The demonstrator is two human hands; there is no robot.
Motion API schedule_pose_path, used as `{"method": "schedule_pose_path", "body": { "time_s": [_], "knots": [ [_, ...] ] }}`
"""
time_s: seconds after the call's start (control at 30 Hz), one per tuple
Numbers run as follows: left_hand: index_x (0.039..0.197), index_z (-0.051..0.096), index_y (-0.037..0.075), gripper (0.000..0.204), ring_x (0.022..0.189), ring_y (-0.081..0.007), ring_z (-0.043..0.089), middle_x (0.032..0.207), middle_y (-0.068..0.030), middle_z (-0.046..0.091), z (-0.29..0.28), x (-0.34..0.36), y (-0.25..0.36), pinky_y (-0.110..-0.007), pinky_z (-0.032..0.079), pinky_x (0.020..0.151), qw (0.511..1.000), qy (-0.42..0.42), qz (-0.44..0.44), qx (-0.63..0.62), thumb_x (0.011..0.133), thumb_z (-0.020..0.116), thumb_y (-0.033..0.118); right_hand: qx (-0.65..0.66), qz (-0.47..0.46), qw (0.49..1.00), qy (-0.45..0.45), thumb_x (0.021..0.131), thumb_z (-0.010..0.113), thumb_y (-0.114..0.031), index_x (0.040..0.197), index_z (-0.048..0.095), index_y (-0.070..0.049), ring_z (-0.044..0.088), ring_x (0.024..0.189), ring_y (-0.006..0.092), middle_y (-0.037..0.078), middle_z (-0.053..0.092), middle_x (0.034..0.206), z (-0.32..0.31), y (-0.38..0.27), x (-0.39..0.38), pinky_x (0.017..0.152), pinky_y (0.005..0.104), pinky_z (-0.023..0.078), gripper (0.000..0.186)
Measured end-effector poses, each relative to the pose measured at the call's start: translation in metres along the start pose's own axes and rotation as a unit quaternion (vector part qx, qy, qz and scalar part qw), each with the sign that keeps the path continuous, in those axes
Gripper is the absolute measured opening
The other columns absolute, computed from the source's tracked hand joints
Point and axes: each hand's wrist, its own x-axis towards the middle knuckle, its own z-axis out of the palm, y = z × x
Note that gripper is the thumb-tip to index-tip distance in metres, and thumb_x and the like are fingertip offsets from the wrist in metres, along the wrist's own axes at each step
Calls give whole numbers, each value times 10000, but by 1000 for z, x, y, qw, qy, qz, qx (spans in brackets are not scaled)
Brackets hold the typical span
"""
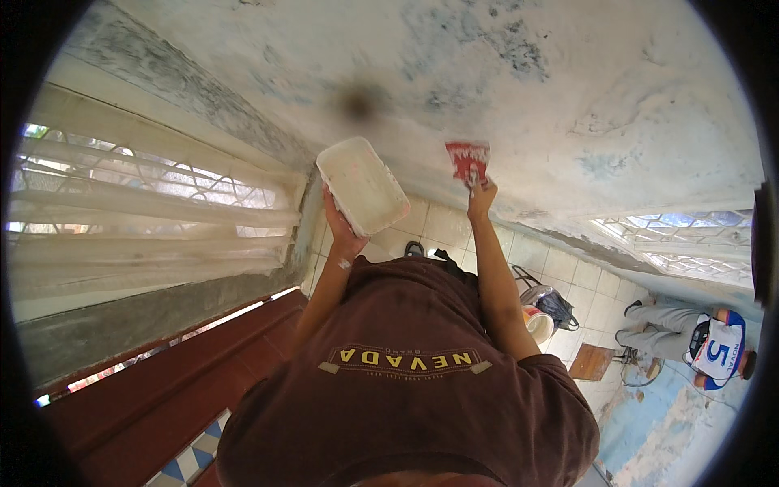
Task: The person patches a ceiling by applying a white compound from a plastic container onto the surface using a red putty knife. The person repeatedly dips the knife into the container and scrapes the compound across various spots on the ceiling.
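Note:
My left hand (344, 230) grips a white rectangular plastic tub (363, 185) by its side and underside, its opening facing up. Pale residue coats the inside of the tub. In my right hand (482, 200) is the handle of a red putty knife (468, 161), its wide blade smeared with white paste. The blade points toward the patchy wall (552, 122); whether it touches the surface I cannot tell. Grey and bluish stains show through the white coat on this wall.
Curtained windows (154, 195) stand at left and right (690, 239). On the tiled floor (442, 227) a bucket (537, 323) and a dark bag (557, 307) lie to my right. Farther right is another person (702, 345), near a brown board (591, 362).

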Motion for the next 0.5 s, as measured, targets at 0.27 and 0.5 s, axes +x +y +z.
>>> {"method": "schedule_pose_path", "body": {
  "time_s": [0.27,0.5],
  "knots": [
    [1461,405,198,676,1275,-289,519,1423,-50,502,4,12,-7,-520,441,1051,1000,-19,-11,7,966,381,659,123,161,978,55,1022,518,-278,1001,607,88,657,988,258,156,664,1026,-42,69,23,884,372,564,376],
    [1460,410,202,677,1280,-292,517,1430,-45,500,11,-2,-1,-526,428,1061,999,-15,12,25,965,372,663,471,53,880,-22,914,530,47,1050,564,142,635,1000,272,236,626,1104,60,-254,-4,911,291,571,170]
  ]
}}
